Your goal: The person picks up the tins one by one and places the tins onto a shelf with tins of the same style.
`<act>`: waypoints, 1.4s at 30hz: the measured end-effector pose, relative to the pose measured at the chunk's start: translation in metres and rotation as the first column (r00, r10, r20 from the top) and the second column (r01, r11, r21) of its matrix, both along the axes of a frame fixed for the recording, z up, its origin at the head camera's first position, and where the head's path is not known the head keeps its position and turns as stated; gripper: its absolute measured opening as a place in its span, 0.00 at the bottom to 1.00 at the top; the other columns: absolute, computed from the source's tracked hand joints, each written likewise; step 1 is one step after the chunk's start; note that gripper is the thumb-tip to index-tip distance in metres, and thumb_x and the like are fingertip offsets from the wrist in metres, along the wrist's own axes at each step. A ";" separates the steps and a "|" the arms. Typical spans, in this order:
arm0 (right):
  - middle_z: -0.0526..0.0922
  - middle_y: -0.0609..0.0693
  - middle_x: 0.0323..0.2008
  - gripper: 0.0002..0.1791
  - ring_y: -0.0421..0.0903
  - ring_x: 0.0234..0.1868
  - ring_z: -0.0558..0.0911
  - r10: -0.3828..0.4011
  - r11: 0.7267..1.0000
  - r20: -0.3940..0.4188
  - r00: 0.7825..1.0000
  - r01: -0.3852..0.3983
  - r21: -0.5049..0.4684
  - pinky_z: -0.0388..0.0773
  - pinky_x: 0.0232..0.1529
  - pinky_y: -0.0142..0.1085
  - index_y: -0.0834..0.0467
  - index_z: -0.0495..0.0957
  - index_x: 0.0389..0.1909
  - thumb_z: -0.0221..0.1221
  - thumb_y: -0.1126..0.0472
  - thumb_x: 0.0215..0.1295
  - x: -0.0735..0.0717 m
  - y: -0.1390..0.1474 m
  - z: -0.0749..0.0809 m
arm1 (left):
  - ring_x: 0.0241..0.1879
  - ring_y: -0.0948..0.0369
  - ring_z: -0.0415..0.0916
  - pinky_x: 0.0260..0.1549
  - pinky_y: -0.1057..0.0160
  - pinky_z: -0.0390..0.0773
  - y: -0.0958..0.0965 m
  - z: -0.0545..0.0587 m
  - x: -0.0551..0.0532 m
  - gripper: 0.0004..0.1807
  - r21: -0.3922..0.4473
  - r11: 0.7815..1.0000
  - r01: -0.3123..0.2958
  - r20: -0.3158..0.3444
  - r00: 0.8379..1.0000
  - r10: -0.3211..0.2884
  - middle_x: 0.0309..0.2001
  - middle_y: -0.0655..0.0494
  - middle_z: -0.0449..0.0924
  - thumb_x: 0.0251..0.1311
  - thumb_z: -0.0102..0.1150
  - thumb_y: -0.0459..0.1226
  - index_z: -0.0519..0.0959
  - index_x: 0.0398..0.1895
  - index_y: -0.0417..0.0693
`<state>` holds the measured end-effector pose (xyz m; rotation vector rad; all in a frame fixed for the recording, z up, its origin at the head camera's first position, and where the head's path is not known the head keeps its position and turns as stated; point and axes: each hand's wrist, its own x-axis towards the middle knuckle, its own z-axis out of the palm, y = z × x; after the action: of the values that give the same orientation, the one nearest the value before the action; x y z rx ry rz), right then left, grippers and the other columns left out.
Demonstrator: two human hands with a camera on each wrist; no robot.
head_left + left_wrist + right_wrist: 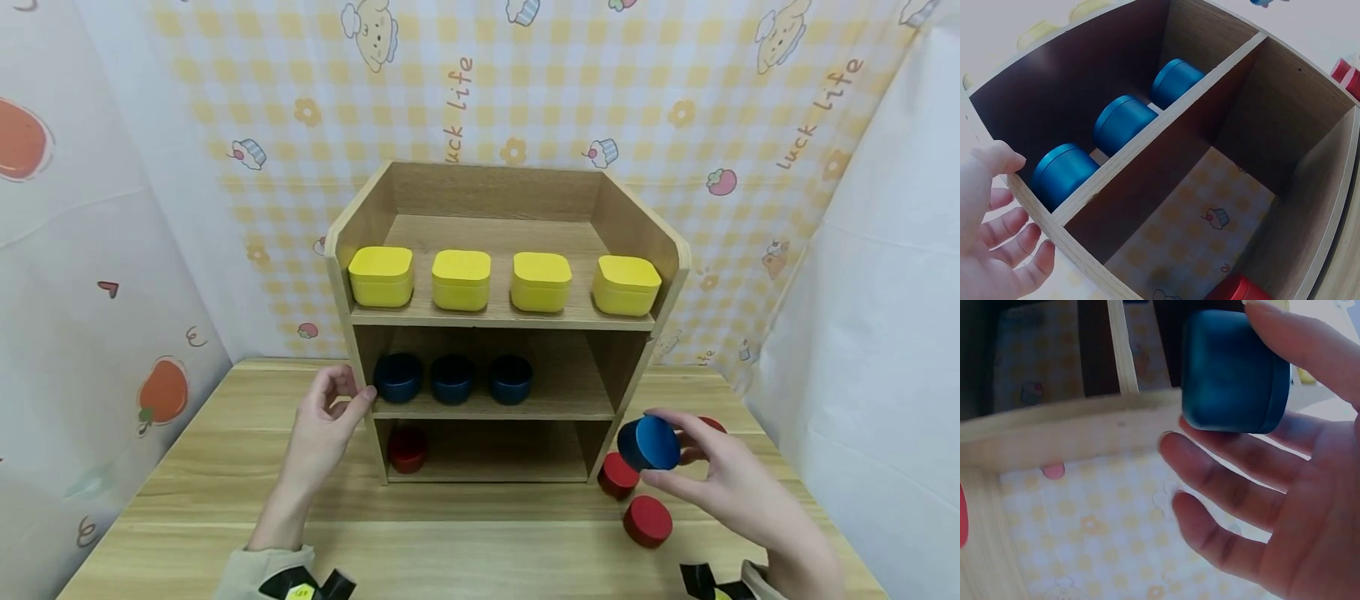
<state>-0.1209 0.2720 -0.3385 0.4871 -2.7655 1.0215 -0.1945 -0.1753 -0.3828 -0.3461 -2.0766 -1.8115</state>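
A blue round tin (649, 443) is pinched between the thumb and fingers of my right hand (723, 471), in the air to the right of a wooden shelf unit (495, 325). The right wrist view shows that same blue tin (1229, 372) close up. My left hand (327, 417) touches the unit's left side panel with its thumb, its other fingers loosely bent. On the middle shelf stand three blue tins (452, 380) in a row from the left. One red tin (407, 450) sits at the left of the bottom shelf.
Several yellow square tins (461, 281) line the top shelf. Red tins (648, 522) rest on the wooden table (465, 550) below and behind my right hand, one partly hidden by it. A patterned cloth (495, 100) hangs behind the unit.
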 end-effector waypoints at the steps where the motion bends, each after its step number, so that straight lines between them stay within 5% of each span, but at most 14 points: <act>1: 0.80 0.49 0.46 0.34 0.47 0.39 0.79 -0.005 1.000 0.000 1.000 0.005 0.000 0.79 0.32 0.34 0.52 0.70 0.63 0.72 0.52 0.56 0.000 -0.003 0.001 | 0.42 0.60 0.68 0.36 0.72 0.74 0.000 0.001 0.000 0.13 0.002 1.000 0.000 -0.001 1.000 0.000 0.42 0.49 0.66 0.66 0.59 0.31 0.67 0.47 0.39; 8: 0.80 0.45 0.42 0.34 0.47 0.39 0.75 -0.034 0.999 -0.055 0.998 0.035 0.016 0.76 0.32 0.35 0.52 0.70 0.61 0.71 0.49 0.56 -0.007 -0.027 -0.001 | 0.41 0.60 0.68 0.34 0.72 0.74 0.003 0.002 0.000 0.13 0.005 1.000 0.003 -0.003 1.000 -0.003 0.41 0.49 0.66 0.66 0.59 0.31 0.66 0.47 0.37; 15: 0.79 0.47 0.42 0.34 0.42 0.22 0.70 -0.034 0.999 -0.158 0.987 0.035 -0.001 0.69 0.23 0.31 0.55 0.71 0.61 0.72 0.51 0.55 -0.022 -0.051 -0.011 | 0.42 0.59 0.68 0.35 0.72 0.74 0.000 0.000 -0.001 0.13 -0.007 1.000 -0.015 0.017 1.000 0.015 0.41 0.49 0.65 0.67 0.59 0.32 0.66 0.46 0.38; 20: 0.80 0.54 0.50 0.34 0.45 0.33 0.75 -0.071 0.997 -0.230 0.971 0.071 -0.011 0.74 0.27 0.33 0.60 0.71 0.62 0.72 0.55 0.55 -0.030 -0.067 -0.016 | 0.42 0.59 0.67 0.36 0.72 0.74 0.000 0.000 -0.001 0.13 -0.014 1.000 -0.013 0.021 1.000 0.013 0.42 0.49 0.65 0.67 0.59 0.33 0.66 0.46 0.39; 28: 0.79 0.53 0.42 0.35 0.45 0.35 0.75 -0.121 0.992 -0.288 0.950 0.122 -0.014 0.77 0.36 0.44 0.65 0.70 0.64 0.70 0.56 0.59 -0.038 -0.083 -0.019 | 0.42 0.59 0.67 0.36 0.72 0.74 0.001 0.001 -0.001 0.12 -0.004 1.000 -0.012 0.025 1.000 0.012 0.42 0.49 0.65 0.67 0.58 0.32 0.65 0.46 0.38; 42: 0.76 0.62 0.49 0.37 0.51 0.36 0.75 -0.187 0.980 -0.255 0.949 0.197 0.011 0.75 0.38 0.45 0.69 0.61 0.69 0.65 0.56 0.65 -0.047 -0.094 -0.020 | 0.43 0.60 0.68 0.37 0.72 0.74 0.002 0.000 -0.002 0.13 -0.007 0.999 -0.031 0.020 0.999 0.031 0.42 0.49 0.66 0.67 0.58 0.32 0.66 0.48 0.39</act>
<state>-0.1679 0.1779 -0.3586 0.3187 -2.5486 0.8045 -0.1961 -0.1730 -0.3828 -0.2971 -2.0897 -1.7977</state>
